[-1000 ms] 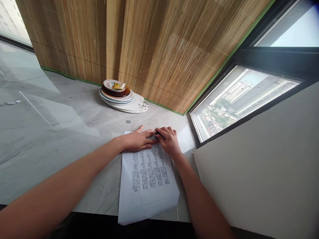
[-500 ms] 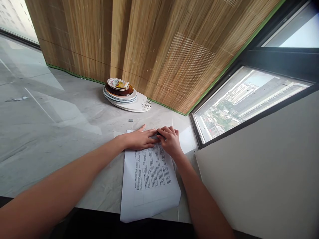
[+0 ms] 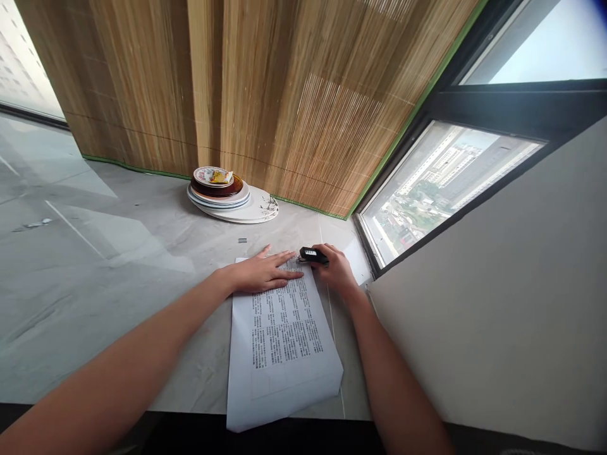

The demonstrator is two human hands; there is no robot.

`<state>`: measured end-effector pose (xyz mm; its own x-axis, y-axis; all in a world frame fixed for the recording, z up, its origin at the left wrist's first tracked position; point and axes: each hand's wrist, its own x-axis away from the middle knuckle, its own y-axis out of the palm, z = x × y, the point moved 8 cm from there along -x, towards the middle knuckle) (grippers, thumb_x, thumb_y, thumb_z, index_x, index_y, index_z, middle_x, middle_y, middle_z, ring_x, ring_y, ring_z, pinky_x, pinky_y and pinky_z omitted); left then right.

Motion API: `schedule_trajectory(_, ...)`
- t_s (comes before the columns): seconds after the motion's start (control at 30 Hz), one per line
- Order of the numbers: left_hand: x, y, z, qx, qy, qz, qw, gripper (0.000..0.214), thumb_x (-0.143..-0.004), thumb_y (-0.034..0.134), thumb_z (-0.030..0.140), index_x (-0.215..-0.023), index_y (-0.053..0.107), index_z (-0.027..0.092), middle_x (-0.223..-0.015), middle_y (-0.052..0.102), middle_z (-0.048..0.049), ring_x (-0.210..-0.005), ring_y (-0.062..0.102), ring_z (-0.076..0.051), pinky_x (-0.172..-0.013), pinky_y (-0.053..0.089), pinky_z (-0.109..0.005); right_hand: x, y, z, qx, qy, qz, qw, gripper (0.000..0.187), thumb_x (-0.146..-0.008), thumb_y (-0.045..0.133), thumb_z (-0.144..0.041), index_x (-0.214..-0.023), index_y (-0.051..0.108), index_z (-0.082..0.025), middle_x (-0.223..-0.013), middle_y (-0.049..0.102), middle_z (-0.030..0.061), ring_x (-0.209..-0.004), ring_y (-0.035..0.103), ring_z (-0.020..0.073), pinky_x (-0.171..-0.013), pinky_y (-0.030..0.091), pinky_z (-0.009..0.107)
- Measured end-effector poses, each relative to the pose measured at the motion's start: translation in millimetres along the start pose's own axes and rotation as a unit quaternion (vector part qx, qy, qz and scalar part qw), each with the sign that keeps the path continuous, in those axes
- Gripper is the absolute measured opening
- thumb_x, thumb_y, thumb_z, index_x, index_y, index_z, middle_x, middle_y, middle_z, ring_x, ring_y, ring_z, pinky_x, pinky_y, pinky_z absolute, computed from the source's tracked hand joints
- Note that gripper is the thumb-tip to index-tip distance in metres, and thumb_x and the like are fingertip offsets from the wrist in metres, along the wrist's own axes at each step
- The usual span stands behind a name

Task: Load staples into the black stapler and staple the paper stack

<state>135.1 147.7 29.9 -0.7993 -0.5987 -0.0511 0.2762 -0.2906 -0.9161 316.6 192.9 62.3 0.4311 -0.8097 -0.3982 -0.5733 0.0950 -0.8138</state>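
Printed sheets of paper (image 3: 287, 341) lie lengthwise on the grey marbled surface, their near end reaching over its front edge. My left hand (image 3: 263, 272) is open and flat on the far part of the paper, fingers spread to the right. A black stapler (image 3: 313, 254) with a white label is in my right hand (image 3: 334, 268), whose fingers are closed around it. The stapler's front end points left, at the paper's far right corner, close to my left fingertips. Whether its jaws touch the paper, I cannot tell.
Beyond the paper lies a small grey strip, perhaps staples (image 3: 242, 240). Farther back, stacked plates (image 3: 218, 197) rest on a white oval platter (image 3: 265, 205) before a bamboo blind (image 3: 246, 95). A window (image 3: 427, 183) and white wall (image 3: 497, 303) bound the right side.
My right hand has shifted right, and the stapler, mostly covered by the fingers before, now shows plainly. My left hand stays flat on the paper. The view has tilted slightly.
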Motion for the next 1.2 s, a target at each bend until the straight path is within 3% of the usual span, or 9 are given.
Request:
schedule_trajectory(0.13,-0.2,-3.1,-0.8,-0.003,0.018,0.018,1.000,0.047,-0.106,0.048,0.043,-0.152,0.045,0.052,-0.173,0.020,0.0044,-0.158,0.028,-0.029,-0.128,0.011,-0.059,1.5,-12.8,22.7,0.023,0.099,0.090,0.991,0.016,-0.083,0.070,-0.026,-0.099,0.067,-0.025,-0.097,0.070,0.0052,-0.091,0.063,0.0261,-0.077,0.046,0.035)
schedule_trajectory(0.3,-0.8,-22.3,-5.8,-0.011,0.010,0.116,0.993,0.033,-0.095,0.067,0.039,-0.127,0.071,0.033,-0.152,0.058,-0.0050,-0.138,0.053,-0.030,-0.120,0.031,-0.053,5.2,-27.8,-8.1,-0.053,0.085,0.196,0.975,0.015,-0.085,0.071,-0.031,-0.095,0.064,-0.023,-0.089,0.066,0.0030,-0.083,0.061,0.0222,-0.077,0.046,0.034)
schedule_trajectory(0.47,14.1,-57.1,-28.5,0.051,-0.072,0.316,0.945,0.027,-0.086,0.052,0.008,-0.100,0.072,0.021,-0.109,0.071,-0.0058,-0.109,0.062,-0.024,-0.104,0.047,-0.040,7.4,0.8,-58.5,-0.214,0.046,0.093,0.971,0.024,-0.088,0.072,-0.039,-0.100,0.062,-0.021,-0.085,0.065,0.0005,-0.075,0.059,0.0183,-0.070,0.046,0.030)
schedule_trajectory(0.63,26.5,-65.5,-52.3,0.060,-0.151,0.392,0.906,0.036,-0.076,0.043,-0.001,-0.086,0.069,0.020,-0.094,0.068,-0.0046,-0.093,0.062,-0.021,-0.090,0.051,-0.035,12.2,36.6,-93.5,-0.214,0.004,-0.057,0.975,0.021,-0.086,0.070,-0.030,-0.103,0.058,-0.023,-0.093,0.066,0.0008,-0.083,0.060,0.0191,-0.076,0.046,0.031)
schedule_trajectory(0.73,36.0,-64.0,-69.7,0.066,-0.220,0.421,0.877,0.034,-0.076,0.043,-0.002,-0.083,0.068,0.020,-0.093,0.070,-0.0049,-0.086,0.062,-0.020,-0.083,0.051,-0.033,17.5,48.0,-104.3,-0.166,-0.003,-0.105,0.981,0.025,-0.084,0.067,-0.022,-0.105,0.055,-0.024,-0.100,0.066,0.0023,-0.090,0.061,0.0212,-0.078,0.046,0.032)
schedule_trajectory(0.87,42.9,-56.0,-84.0,0.046,-0.300,0.406,0.862,0.029,-0.075,0.048,-0.002,-0.079,0.066,0.020,-0.092,0.071,-0.0059,-0.086,0.064,-0.022,-0.081,0.051,-0.034,27.0,50.6,-107.5,-0.090,0.054,-0.097,0.990,0.018,-0.084,0.061,-0.018,-0.098,0.050,-0.024,-0.098,0.063,0.0041,-0.089,0.059,0.0228,-0.075,0.043,0.033)
schedule_trajectory(1.0,46.5,-56.0,-84.2,0.035,-0.327,0.406,0.852,0.025,-0.075,0.050,-0.001,-0.078,0.064,0.021,-0.090,0.070,-0.0066,-0.088,0.064,-0.023,-0.080,0.051,-0.034,32.6,51.1,-108.9,-0.068,0.085,-0.089,0.990,0.017,-0.085,0.059,-0.020,-0.097,0.049,-0.024,-0.096,0.061,0.0041,-0.083,0.058,0.0223,-0.071,0.042,0.033)
schedule_trajectory(1.1,46.2,-64.0,-74.9,0.018,-0.302,0.430,0.850,0.026,-0.077,0.047,-0.001,-0.078,0.062,0.020,-0.089,0.067,-0.0067,-0.089,0.062,-0.023,-0.084,0.050,-0.036,29.9,51.5,-108.6,-0.083,0.069,-0.080,0.991,0.015,-0.085,0.059,-0.020,-0.094,0.048,-0.024,-0.093,0.061,0.0029,-0.081,0.057,0.0213,-0.069,0.040,0.032)
schedule_trajectory(1.2,36.0,-68.8,-58.1,0.006,-0.216,0.427,0.878,0.031,-0.079,0.042,-0.002,-0.082,0.063,0.020,-0.092,0.066,-0.0066,-0.095,0.061,-0.024,-0.090,0.049,-0.037,25.0,48.0,-105.6,-0.101,0.052,-0.052,0.992,0.015,-0.082,0.059,-0.019,-0.085,0.045,-0.024,-0.086,0.060,0.0016,-0.077,0.055,0.0202,-0.067,0.039,0.031)
